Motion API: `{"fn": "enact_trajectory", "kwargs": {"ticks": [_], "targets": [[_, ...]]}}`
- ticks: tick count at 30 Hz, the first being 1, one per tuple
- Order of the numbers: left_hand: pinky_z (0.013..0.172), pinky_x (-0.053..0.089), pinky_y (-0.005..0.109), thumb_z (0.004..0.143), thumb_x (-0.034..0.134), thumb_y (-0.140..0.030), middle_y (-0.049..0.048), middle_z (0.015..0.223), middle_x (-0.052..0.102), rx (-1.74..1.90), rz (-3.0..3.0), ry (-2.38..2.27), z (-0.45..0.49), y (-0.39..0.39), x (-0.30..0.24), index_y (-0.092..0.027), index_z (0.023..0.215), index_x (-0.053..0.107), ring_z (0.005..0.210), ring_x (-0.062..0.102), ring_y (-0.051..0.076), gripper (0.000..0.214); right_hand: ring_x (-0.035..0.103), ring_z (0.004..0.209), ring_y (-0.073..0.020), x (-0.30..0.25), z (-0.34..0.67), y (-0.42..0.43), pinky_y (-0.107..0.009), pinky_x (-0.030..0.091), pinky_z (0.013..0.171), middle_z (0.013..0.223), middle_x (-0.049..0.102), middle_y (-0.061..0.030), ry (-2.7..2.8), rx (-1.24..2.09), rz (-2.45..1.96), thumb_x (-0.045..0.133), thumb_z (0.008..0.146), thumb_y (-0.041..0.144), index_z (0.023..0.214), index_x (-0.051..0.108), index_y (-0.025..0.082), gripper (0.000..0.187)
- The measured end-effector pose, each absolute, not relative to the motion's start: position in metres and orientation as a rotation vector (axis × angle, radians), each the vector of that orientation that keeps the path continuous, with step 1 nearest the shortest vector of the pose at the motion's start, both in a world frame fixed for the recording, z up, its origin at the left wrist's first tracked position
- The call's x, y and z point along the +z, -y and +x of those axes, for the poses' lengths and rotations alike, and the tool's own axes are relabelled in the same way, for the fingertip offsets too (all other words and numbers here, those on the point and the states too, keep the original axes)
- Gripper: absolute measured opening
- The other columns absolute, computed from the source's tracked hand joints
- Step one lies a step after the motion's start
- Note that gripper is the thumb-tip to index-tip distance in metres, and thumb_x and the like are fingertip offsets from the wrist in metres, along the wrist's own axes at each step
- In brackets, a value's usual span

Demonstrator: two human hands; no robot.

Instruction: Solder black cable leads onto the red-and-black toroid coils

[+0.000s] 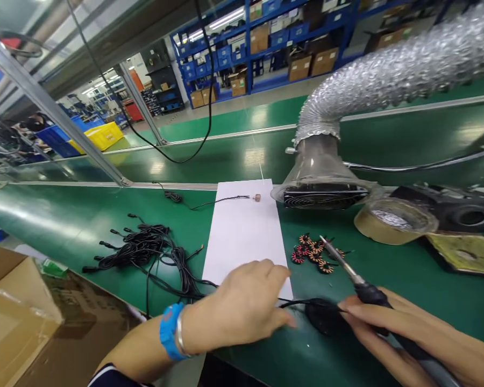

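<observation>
My right hand (pixel 419 333) is closed around a soldering iron (pixel 367 290), its metal tip pointing up and left near several striped ring-shaped coils (pixel 314 251). By those fingertips runs a black cable (pixel 296 302); whether they pinch it is unclear. My left hand (pixel 250 301) hovers over the near edge of a white sheet (pixel 246 231), thumb and forefinger apart with nothing seen between them; its other fingers are hidden. On the sheet's far end, a thin black wire (pixel 226 199) points towards a small coppery part (pixel 257 198). Left of the sheet lies a tangle of black cables (pixel 145 244).
A fume hood (pixel 318 172) on a silver duct (pixel 371 75) stands over the bench at right. Beside it are a tape roll (pixel 391 228) and a yellow sponge tray (pixel 463 252). A cardboard box (pixel 20 301) stands at lower left. A black cable (pixel 210 80) hangs overhead.
</observation>
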State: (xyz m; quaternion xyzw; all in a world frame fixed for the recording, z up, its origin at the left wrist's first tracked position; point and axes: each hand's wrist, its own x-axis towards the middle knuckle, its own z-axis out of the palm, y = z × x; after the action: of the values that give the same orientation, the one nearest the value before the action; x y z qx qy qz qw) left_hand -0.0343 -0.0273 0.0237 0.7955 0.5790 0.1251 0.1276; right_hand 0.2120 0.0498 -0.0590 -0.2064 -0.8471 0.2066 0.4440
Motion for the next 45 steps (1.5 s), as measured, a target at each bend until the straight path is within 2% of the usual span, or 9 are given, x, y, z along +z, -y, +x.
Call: {"fn": "enact_trajectory", "kwargs": {"ticks": [3,6,14,18,19,23,28,35,45], "targets": [[0.080,0.051,0.030,0.081,0.061,-0.011,0.0058,0.095,0.067,0.095,2.277,-1.698,-0.092,0.046,0.050,-0.019,0.106,0.062,0.089,0.064,0.022,0.026,0.073,0.080,-0.0277,-0.058,0.213,-0.055,-0.036,0.062,0.082,0.090,0.073,0.0002,2.122,0.358,-0.505,0.070,0.076,0.006,0.114,0.067,0.035,0.048],[0.074,0.049,0.027,0.073,0.050,0.000,0.0034,0.088,0.063,-0.127,2.098,-2.002,-0.151,0.062,0.049,-0.022,0.103,0.066,0.082,0.065,0.020,0.041,0.073,0.082,-0.0259,-0.051,0.208,-0.060,-0.034,0.062,0.078,0.092,0.073,-0.0012,2.166,0.300,-0.477,0.070,0.076,0.003,0.118,0.065,0.033,0.052],[0.079,0.049,0.027,0.085,0.057,-0.026,0.0026,0.094,0.072,0.224,2.092,-2.101,-0.206,0.072,0.062,-0.025,0.100,0.069,0.087,0.066,0.020,0.019,0.067,0.068,-0.0178,-0.018,0.186,-0.071,-0.032,0.053,0.071,0.085,0.070,-0.0007,2.152,0.223,-0.530,0.065,0.084,0.014,0.104,0.064,0.026,0.023],[0.077,0.044,0.028,0.089,0.051,-0.042,0.0003,0.088,0.069,0.391,1.978,-2.722,-0.250,0.064,0.107,-0.020,0.111,0.067,0.083,0.063,0.019,0.035,0.065,0.076,-0.0170,-0.006,0.125,-0.093,-0.030,0.052,0.074,0.089,0.068,-0.0028,2.170,0.270,-0.572,0.057,0.089,0.016,0.103,0.061,0.023,0.016],[0.080,0.042,0.029,0.093,0.040,-0.043,-0.0002,0.088,0.066,0.271,1.950,-2.804,-0.264,0.057,0.111,-0.017,0.119,0.064,0.089,0.063,0.021,0.043,0.065,0.083,-0.0180,-0.008,0.105,-0.103,-0.032,0.052,0.079,0.094,0.069,-0.0049,2.222,0.241,-0.599,0.052,0.091,0.015,0.104,0.060,0.021,0.016],[0.073,0.044,0.030,0.082,0.060,-0.042,0.0088,0.095,0.072,-0.015,1.775,-2.859,-0.320,0.015,0.090,-0.017,0.112,0.067,0.089,0.063,0.028,0.040,0.063,0.090,-0.0191,-0.030,0.032,-0.145,-0.034,0.052,0.082,0.091,0.068,-0.0058,2.376,0.208,-0.681,0.047,0.093,0.010,0.108,0.061,0.017,0.022],[0.068,0.045,0.027,0.072,0.069,-0.036,0.0065,0.090,0.074,-0.097,1.724,-2.746,-0.365,-0.024,0.036,-0.023,0.101,0.072,0.086,0.066,0.026,0.032,0.062,0.093,-0.0174,-0.054,-0.001,-0.170,-0.036,0.055,0.081,0.109,0.063,-0.0065,2.517,0.187,-0.867,0.055,0.096,0.030,0.113,0.060,0.016,0.022],[0.072,0.046,0.027,0.066,0.072,-0.031,0.0041,0.082,0.075,-0.160,1.731,-2.596,-0.382,-0.035,0.003,-0.025,0.101,0.072,0.086,0.066,0.027,0.036,0.061,0.099,-0.0193,-0.053,0.001,-0.169,-0.039,0.054,0.085,0.113,0.061,-0.0075,2.606,0.192,-0.940,0.055,0.096,0.031,0.116,0.059,0.017,0.025],[0.061,0.042,0.026,0.089,0.043,-0.042,0.0007,0.064,0.061,0.107,1.820,-2.650,-0.312,-0.012,0.047,-0.020,0.107,0.066,0.065,0.060,0.020,0.037,0.064,0.079,-0.0184,-0.028,0.031,-0.140,-0.029,0.051,0.074,0.082,0.069,-0.0049,2.403,0.267,-0.789,0.054,0.088,0.011,0.106,0.063,0.017,0.020]]}}
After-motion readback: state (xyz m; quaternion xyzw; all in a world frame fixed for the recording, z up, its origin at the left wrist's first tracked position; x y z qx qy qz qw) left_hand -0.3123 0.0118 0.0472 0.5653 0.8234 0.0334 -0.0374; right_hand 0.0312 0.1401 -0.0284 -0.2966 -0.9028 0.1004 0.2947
